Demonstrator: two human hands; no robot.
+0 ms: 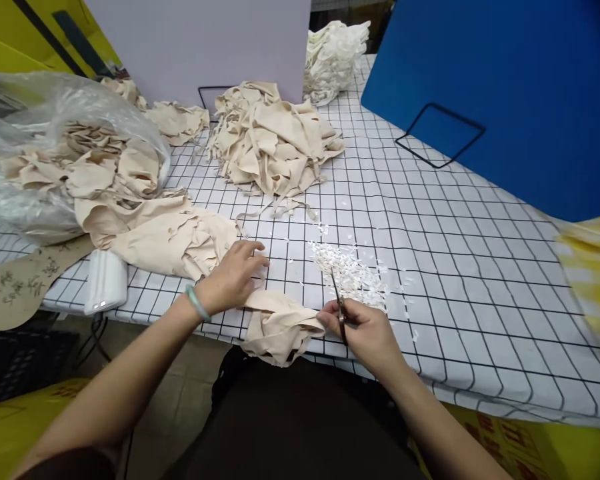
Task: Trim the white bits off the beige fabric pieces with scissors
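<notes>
Right grip (373,333) closed around dark scissors (341,311), fingertips at the edge of a beige fabric piece (280,328), which lies between both grips. Left grip (234,273) loosely curled; any hold cannot be told. Fabric judged light, limp: take by its edge. White clippings (351,272) lie beyond right grip; fabric stack (180,237) crowds left grip.

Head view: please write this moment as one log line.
left hand: open near beige fabric; right hand: holds scissors, touches fabric; white snippets: scattered on gridded tablecloth

A cloth pile (275,143) lies on the table (455,273), behind the scraps (354,277) and scissors (341,310). Left of the pile is a bag (10,203), cloth pieces (97,170) within.
</notes>
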